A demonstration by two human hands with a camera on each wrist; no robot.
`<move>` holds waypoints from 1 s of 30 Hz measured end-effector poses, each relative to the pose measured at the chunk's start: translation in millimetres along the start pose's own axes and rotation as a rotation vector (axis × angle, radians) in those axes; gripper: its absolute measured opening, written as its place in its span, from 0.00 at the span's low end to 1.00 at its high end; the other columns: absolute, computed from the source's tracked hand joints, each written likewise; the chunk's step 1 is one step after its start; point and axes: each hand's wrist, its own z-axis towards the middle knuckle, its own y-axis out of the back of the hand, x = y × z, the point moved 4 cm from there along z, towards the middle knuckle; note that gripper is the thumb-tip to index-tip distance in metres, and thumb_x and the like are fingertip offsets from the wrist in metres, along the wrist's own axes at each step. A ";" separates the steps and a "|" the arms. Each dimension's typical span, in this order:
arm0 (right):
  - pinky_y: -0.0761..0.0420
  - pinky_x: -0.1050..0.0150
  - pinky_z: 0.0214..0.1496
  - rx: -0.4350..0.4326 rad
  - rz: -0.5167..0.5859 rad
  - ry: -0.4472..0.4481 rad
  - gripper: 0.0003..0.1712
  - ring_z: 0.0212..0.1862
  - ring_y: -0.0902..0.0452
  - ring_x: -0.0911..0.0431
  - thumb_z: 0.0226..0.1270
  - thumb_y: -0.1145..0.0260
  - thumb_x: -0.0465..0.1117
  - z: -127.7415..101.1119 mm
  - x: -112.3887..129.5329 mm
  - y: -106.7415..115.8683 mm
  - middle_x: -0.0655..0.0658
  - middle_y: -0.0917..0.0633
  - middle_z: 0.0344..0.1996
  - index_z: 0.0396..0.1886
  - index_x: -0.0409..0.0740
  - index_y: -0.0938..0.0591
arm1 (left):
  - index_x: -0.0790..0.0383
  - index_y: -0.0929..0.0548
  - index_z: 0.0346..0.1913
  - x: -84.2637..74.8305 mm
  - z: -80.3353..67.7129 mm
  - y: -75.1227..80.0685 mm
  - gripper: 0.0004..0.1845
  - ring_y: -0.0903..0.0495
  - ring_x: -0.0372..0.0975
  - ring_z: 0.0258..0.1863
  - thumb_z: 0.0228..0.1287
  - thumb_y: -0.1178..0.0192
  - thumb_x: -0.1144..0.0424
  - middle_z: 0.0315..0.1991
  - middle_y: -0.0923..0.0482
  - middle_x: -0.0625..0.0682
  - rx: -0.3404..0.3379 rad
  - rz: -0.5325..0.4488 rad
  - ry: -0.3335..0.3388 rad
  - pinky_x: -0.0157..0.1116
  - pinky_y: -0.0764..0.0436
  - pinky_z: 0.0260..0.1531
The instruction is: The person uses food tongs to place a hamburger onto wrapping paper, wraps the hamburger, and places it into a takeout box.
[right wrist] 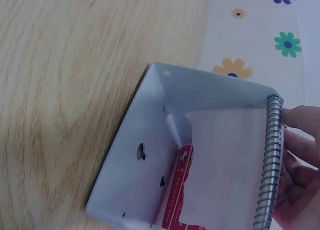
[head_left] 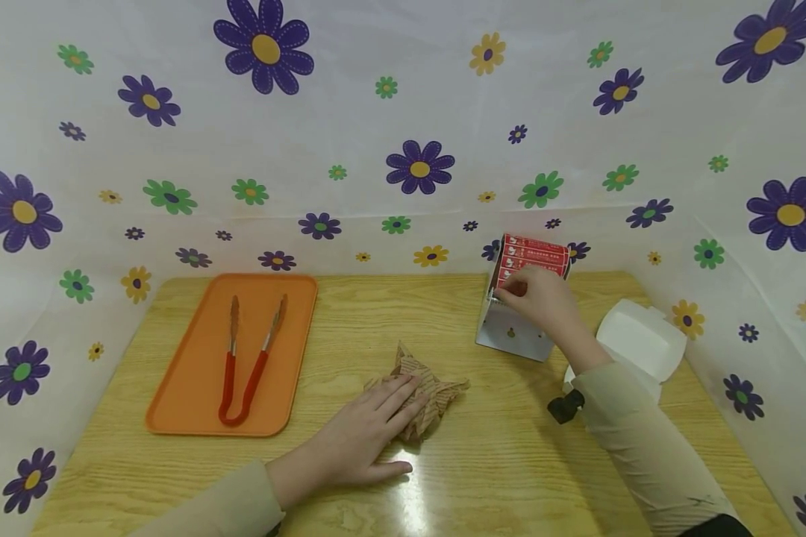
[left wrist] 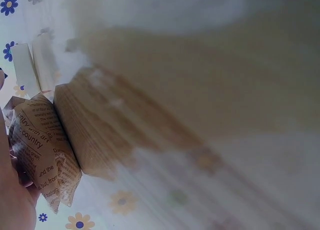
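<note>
Left hand point(head_left: 366, 440) rests flat on crumpled printed paper point(head_left: 425, 391); right hand point(head_left: 537, 298) pinches what looks like a spiral-bound calendar point(head_left: 519, 328). Tongs point(head_left: 248, 358) lie in the tray point(head_left: 175, 403).

The left hand point(head_left: 369, 436) lies palm down, fingers straight and close together, thumb spread to the side, forearm sleeved and angled in from the lower left. The right hand point(head_left: 536, 297) reaches forward with fingers curled in a pinch, its sleeved forearm stretched out behind it.

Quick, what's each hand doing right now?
Left hand: open, flat on the paper wrapper.
Right hand: pinching the holder's paper.
</note>
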 end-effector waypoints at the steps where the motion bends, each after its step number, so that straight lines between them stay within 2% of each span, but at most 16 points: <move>1: 0.15 0.50 0.45 -0.004 0.011 -0.004 0.14 0.41 0.16 0.46 0.73 0.28 0.46 -0.3 -0.1 -0.1 0.39 0.09 0.39 0.43 0.39 0.09 | 0.60 0.46 0.86 -0.1 -0.1 -0.1 0.54 0.43 0.51 0.85 0.70 0.43 0.28 0.86 0.46 0.59 0.002 0.000 0.001 0.47 0.34 0.82; 9: 0.16 0.53 0.49 -0.032 0.122 -0.095 0.18 0.46 0.18 0.44 0.75 0.31 0.48 -4.1 -3.7 -2.6 0.37 0.10 0.46 0.49 0.38 0.10 | 0.60 0.46 0.86 -0.3 -0.3 -1.7 0.54 0.44 0.51 0.85 0.70 0.43 0.28 0.86 0.47 0.59 0.001 0.001 0.000 0.47 0.34 0.82; 15: 0.17 0.51 0.50 -0.074 0.148 -0.102 0.17 0.47 0.18 0.44 0.75 0.31 0.47 -6.9 -4.8 -3.8 0.36 0.10 0.46 0.48 0.37 0.10 | 0.60 0.46 0.86 -0.4 -0.9 -2.5 0.54 0.44 0.51 0.85 0.70 0.43 0.28 0.86 0.47 0.59 -0.002 0.002 -0.001 0.47 0.35 0.82; 20: 0.16 0.52 0.48 -0.107 0.105 -0.065 0.12 0.44 0.18 0.45 0.72 0.28 0.43 -9.2 -1.4 -6.5 0.37 0.11 0.43 0.44 0.38 0.09 | 0.60 0.47 0.86 -0.2 -0.4 -1.9 0.54 0.45 0.51 0.86 0.71 0.44 0.28 0.87 0.48 0.60 0.001 -0.010 0.002 0.48 0.36 0.83; 24: 0.17 0.53 0.44 -0.148 0.040 -0.036 0.11 0.41 0.17 0.46 0.70 0.26 0.43 -9.7 2.4 -6.7 0.39 0.10 0.39 0.40 0.39 0.08 | 0.59 0.48 0.86 -0.1 -0.7 -1.8 0.55 0.45 0.51 0.86 0.71 0.44 0.28 0.87 0.49 0.59 0.003 -0.022 0.003 0.48 0.36 0.83; 30: 0.20 0.57 0.37 -0.192 0.005 -0.026 0.11 0.36 0.17 0.47 0.70 0.26 0.44 -10.8 6.3 -6.0 0.40 0.09 0.33 0.34 0.40 0.09 | 0.60 0.48 0.86 0.5 -0.8 -1.8 0.55 0.46 0.51 0.86 0.71 0.44 0.28 0.87 0.49 0.59 0.007 -0.011 0.003 0.47 0.38 0.84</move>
